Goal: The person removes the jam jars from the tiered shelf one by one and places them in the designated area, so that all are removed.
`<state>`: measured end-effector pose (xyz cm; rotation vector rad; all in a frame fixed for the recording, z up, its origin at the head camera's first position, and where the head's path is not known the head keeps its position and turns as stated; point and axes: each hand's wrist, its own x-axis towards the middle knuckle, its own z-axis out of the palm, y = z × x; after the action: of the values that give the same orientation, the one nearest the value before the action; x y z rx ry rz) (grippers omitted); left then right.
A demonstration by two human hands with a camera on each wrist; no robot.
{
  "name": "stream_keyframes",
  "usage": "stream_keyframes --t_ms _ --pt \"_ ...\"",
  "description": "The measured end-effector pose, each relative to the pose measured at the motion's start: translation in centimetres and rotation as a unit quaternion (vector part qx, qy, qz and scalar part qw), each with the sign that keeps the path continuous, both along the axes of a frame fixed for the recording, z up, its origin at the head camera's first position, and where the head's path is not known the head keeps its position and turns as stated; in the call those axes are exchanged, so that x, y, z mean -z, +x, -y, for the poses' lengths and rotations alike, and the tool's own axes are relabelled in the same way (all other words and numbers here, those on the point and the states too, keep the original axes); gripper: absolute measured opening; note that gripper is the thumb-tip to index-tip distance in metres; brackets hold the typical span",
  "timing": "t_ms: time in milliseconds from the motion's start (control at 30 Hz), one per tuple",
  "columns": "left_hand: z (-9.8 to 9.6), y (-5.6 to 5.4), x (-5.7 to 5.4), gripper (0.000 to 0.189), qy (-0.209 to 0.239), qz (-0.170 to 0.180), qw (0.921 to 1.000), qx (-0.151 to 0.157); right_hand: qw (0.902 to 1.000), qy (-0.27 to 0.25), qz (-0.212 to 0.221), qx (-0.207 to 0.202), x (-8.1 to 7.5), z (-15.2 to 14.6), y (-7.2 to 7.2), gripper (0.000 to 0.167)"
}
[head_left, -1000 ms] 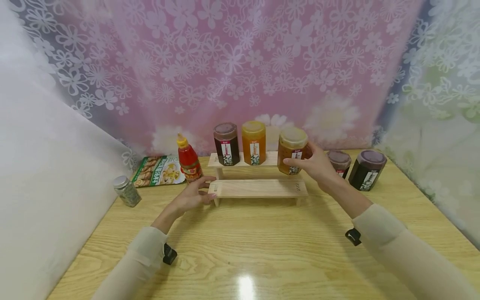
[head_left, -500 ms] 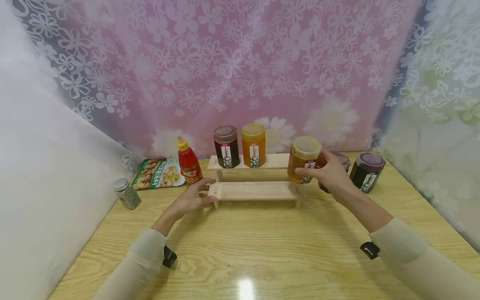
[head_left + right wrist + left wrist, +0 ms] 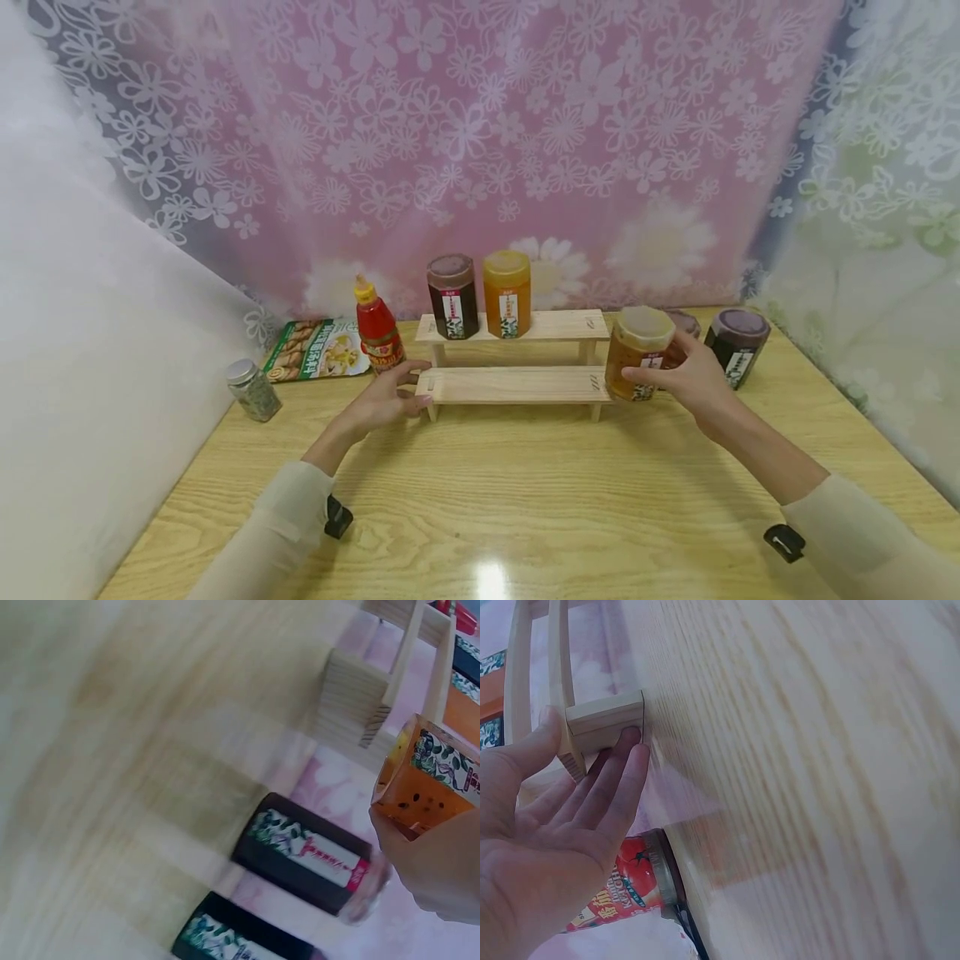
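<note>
My right hand (image 3: 697, 379) grips an amber jar (image 3: 624, 360) with a pale yellow lid, off the right end of a two-step wooden rack (image 3: 517, 383). Dark specks show in the jar (image 3: 427, 799) in the right wrist view, where it is held above the table. My left hand (image 3: 386, 396) holds the left end of the rack's lower step. In the left wrist view, the thumb lies against the board and fingertips touch the rack's leg (image 3: 607, 720). On the upper step stand a dark jar (image 3: 453, 300) and an orange jar (image 3: 507, 296).
Two dark jars stand on the table at right, one (image 3: 738, 346) in full sight and one (image 3: 684, 322) partly behind my right hand. Left of the rack are a red ketchup bottle (image 3: 378, 329), a green food packet (image 3: 318, 350) and a small glass shaker (image 3: 255, 392). A floral curtain (image 3: 480, 150) hangs behind.
My right hand has carried the amber jar from the upper step's right end rightward and down, toward me. The left hand keeps its hold on the rack.
</note>
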<state>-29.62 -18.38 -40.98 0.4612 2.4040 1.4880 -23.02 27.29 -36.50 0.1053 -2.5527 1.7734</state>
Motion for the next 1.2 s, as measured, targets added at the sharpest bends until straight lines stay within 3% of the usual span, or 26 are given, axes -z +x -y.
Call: stream_keyframes --t_ms 233,500,967,1100,1200 --pt "0.1 -0.1 0.0 0.065 -0.001 0.008 1.0000 -0.001 0.9996 0.020 0.020 0.000 1.0 -1.7 0.8 0.096" --pt "-0.1 0.0 0.0 0.065 0.009 0.011 0.9999 0.006 0.9963 0.083 0.020 -0.003 2.2 -4.7 1.6 0.088" --pt "0.2 -0.2 -0.2 0.063 -0.001 0.014 0.9999 -0.007 0.9902 0.130 0.043 0.028 3.7 -9.8 1.7 0.095" --pt "0.2 -0.3 0.0 0.064 0.003 0.015 0.9999 -0.001 0.9905 0.125 0.041 0.039 4.0 -11.2 1.7 0.085" --pt "0.2 -0.2 0.1 0.064 0.006 0.016 0.9999 0.001 0.9917 0.116 0.028 0.046 4.2 -12.1 1.7 0.065"
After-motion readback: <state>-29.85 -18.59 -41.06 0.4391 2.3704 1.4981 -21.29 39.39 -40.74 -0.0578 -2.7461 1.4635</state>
